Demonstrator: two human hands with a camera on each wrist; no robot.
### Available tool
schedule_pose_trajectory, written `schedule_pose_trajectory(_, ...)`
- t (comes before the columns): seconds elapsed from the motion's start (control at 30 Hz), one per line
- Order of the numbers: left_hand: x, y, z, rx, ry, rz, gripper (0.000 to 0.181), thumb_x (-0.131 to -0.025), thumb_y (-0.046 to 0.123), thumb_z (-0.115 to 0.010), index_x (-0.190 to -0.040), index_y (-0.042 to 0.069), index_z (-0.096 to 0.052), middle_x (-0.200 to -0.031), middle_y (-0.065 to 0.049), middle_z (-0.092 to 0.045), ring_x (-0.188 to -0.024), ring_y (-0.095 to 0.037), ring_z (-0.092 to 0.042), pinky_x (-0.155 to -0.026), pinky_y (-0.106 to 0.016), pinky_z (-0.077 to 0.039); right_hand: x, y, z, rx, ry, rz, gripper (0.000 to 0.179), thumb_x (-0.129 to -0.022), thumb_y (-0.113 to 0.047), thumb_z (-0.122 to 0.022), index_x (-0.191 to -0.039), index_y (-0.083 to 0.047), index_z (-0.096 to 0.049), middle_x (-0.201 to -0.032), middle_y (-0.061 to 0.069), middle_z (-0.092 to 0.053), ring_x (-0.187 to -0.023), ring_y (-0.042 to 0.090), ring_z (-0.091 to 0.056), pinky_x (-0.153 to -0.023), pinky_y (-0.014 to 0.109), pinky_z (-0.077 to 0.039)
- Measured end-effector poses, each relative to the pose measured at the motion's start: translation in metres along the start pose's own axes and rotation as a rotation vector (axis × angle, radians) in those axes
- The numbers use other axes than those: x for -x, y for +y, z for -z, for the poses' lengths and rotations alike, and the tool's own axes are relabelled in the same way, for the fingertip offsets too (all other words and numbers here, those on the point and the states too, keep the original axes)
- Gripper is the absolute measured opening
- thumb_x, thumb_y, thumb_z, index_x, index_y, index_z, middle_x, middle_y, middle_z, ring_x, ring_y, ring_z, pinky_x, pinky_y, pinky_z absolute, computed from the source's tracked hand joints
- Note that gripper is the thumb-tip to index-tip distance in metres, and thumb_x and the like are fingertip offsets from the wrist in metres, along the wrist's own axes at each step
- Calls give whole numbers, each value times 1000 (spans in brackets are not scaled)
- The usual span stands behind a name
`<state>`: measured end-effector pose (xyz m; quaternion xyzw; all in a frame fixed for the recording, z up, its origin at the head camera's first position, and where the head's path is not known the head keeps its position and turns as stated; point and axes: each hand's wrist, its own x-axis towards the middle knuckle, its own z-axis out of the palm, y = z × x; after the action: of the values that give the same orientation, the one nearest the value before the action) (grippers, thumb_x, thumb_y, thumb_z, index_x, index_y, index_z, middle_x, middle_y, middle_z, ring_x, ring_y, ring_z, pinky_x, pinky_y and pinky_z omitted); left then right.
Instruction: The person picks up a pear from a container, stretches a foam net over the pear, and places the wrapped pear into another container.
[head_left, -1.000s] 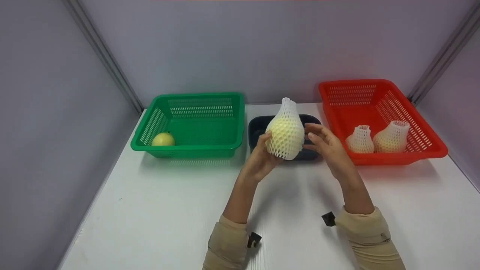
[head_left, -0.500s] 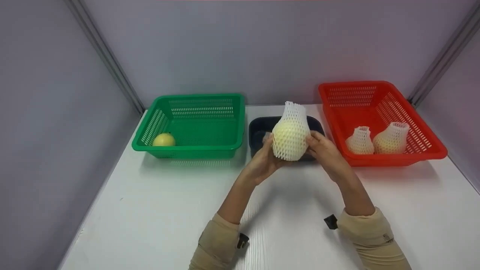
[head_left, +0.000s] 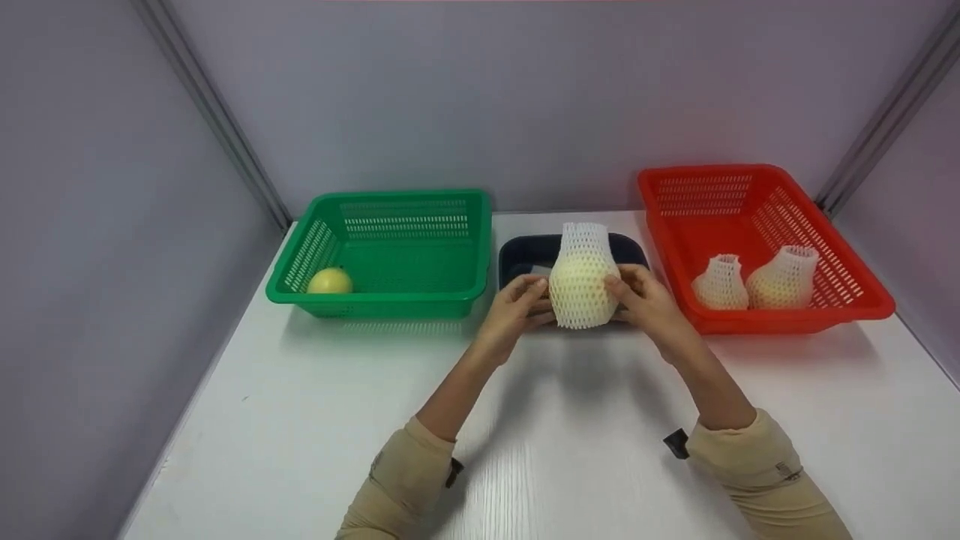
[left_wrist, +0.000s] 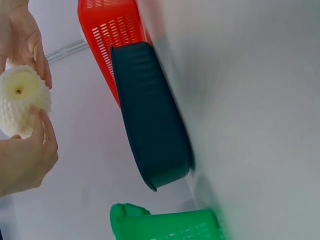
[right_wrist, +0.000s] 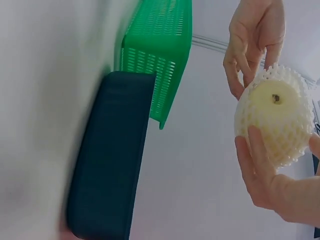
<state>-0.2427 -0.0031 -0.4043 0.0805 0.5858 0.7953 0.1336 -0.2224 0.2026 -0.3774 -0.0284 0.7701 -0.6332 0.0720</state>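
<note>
A round, pale yellow fruit sits in a white foam net sleeve. In the head view it is held up in front of a dark blue tray, the sleeve's loose tube pointing upward. My left hand holds its left side with thumb and fingers. On the opposite side, my right hand grips it, thumb across the front of the net. Both wrist views show the fruit's bare underside with a small brown end, framed by the sleeve's lower opening.
To the left stands a green basket with one bare yellow fruit. On the right, a red basket holds two netted fruits, one of them the larger netted fruit. Something pale lies inside the dark tray, partly hidden.
My right hand has come in from the side and taken hold of the netted fruit. The fruit has moved slightly lower, and the sleeve's narrow top now stands wider and straighter.
</note>
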Motion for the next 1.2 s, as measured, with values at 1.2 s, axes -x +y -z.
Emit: schedule_pose_trajectory(1.2,-8,-14,-36,-675,116,-322,81,-73,31,-79,-132,0,-33,-117,-9,-45,-102,-17,-48,-84,-29,-43,8,-1,-7,85,-13,115,75,-89,-32,-60,-145,-4,-18,-145,15,-26,-129,29,-30,-100,41,-30)
